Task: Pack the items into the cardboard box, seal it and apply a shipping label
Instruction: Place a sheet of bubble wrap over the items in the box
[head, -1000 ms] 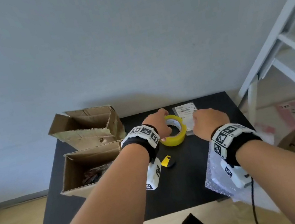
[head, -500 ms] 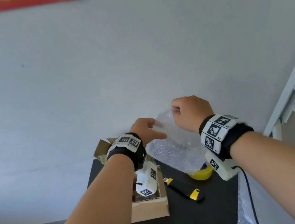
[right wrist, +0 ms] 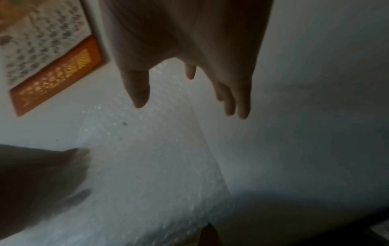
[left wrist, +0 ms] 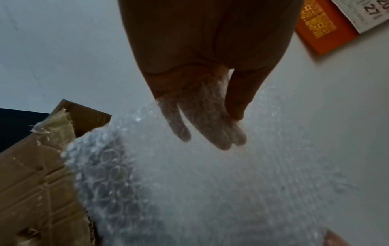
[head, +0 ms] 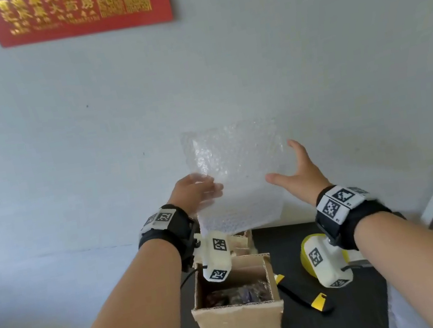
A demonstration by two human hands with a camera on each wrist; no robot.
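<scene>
Overhead, the left hand (head: 194,193) is pinching a bubble wrap sheet (head: 236,172) above the cardboard box (head: 237,303), which is sitting at the black table's (head: 350,321) left edge holding dark wrapped items (head: 237,295). Beside the sheet, the right hand (head: 297,176) is hovering with fingers spread, gripping nothing. Only the left wrist view is showing fingers (left wrist: 202,119) behind the wrap.

The bubble wrap (head: 236,177) is now up higher and spread out flat. The right hand (head: 296,176) has let go and opened wide. The left hand (head: 194,193) now pinches its left edge.
</scene>
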